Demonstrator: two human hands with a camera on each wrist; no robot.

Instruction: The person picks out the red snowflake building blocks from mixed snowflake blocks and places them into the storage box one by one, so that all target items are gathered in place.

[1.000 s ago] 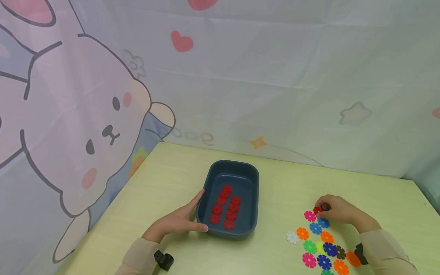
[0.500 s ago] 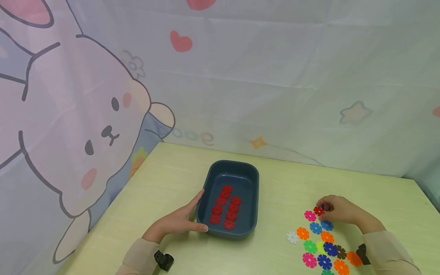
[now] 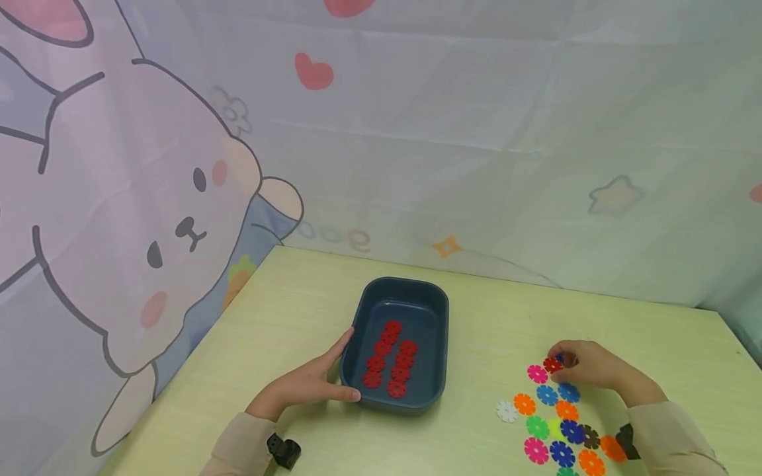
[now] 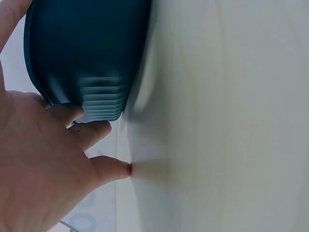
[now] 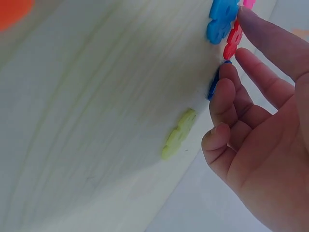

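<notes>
My left hand (image 3: 306,382) rests against the left side and near corner of a dark blue bin (image 3: 442,330), its fingers extended. In the left wrist view, fingertips touch the bin's ribbed wall (image 4: 104,96) and the little finger reaches the table. Inside the bin lie red interlocking discs (image 3: 376,363) in two overlapping rows. On the right, my right hand (image 3: 592,365) pinches a red notched disc (image 3: 552,365) at its edges between thumb and forefinger, low at the table. A dark blue disc (image 5: 213,84) lies by its curled fingers, partly hidden. A light blue disc (image 5: 222,19) is beside the thumb.
Several loose discs lie nearer me on the right: white (image 3: 507,411), orange (image 3: 524,404), green (image 3: 537,427), brown (image 3: 589,436) and others. A yellow disc (image 5: 178,135) lies below the right hand. A patterned cloth (image 3: 452,132) hangs behind the table (image 3: 476,311).
The light blue disc beside the right thumb has shifted right and nearer me. The red disc has moved slightly right and shows more. My left hand and the bin have stayed put.
</notes>
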